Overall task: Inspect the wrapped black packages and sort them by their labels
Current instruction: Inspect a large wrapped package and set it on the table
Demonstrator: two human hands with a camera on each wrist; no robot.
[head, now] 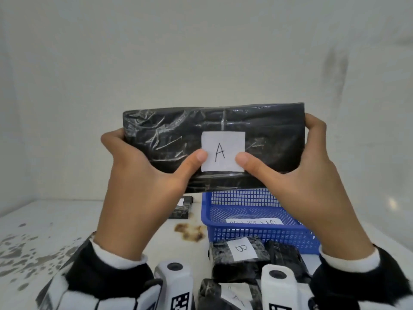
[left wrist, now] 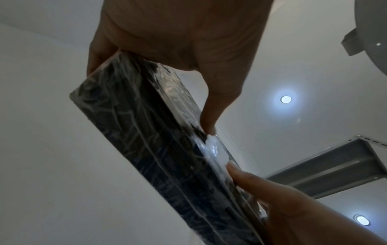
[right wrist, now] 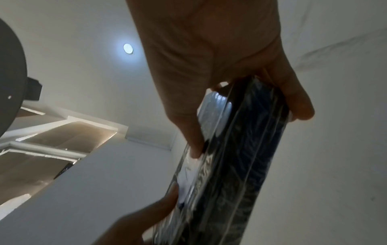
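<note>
A: Nearest the body: a wrapped package labelled B (head: pixel 240 251) and another with an unclear label (head: pixel 230 295), both lying on the tabletop (head: pixel 55 222).

B: Then the hands?

A: Left hand (head: pixel 143 175) and right hand (head: pixel 297 177) each grip one end of the black package labelled A (head: pixel 214 139), thumbs on the front at either side of the white label (head: pixel 223 151), fingers wrapped behind. It is held upright in the air, face toward the head, probably so the letter can be read.

B: Beyond it?

A: A blue basket (head: pixel 257 233) with a paper reading something like "ABNORMAL", and a further small black package (head: pixel 182 206).

B: The wrist views?

A: They show the package's edge (left wrist: pixel 146 149), the fingers behind it (right wrist: pixel 297 102) and ceiling lights, but not the letter.
</note>
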